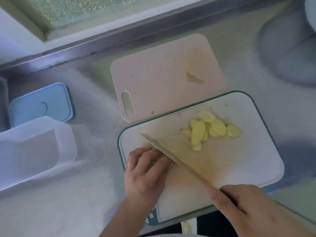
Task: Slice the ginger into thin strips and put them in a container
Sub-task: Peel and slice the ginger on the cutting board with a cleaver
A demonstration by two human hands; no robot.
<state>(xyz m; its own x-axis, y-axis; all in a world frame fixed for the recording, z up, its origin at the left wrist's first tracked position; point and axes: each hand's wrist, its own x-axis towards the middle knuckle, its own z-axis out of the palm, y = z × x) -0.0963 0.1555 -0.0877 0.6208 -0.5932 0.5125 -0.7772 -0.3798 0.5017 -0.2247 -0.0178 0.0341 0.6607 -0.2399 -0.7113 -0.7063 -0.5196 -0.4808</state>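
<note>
right hand point(253, 209) grips the long steel knife point(172, 156); left hand point(147, 171), fingers curled, beside pale yellow ginger slices point(212, 129); what it holds is hidden.

Single head-worn wide-angle view, looking steeply down and forward from close above the worktop point(95, 194). The white cutting board point(239, 159) fills the near right, the pink board point(162, 74) lies beyond it, and a window ledge point(119, 33) crosses the far edge. Both forearms enter from the near edge. Straight edges bow toward the frame borders.
</note>
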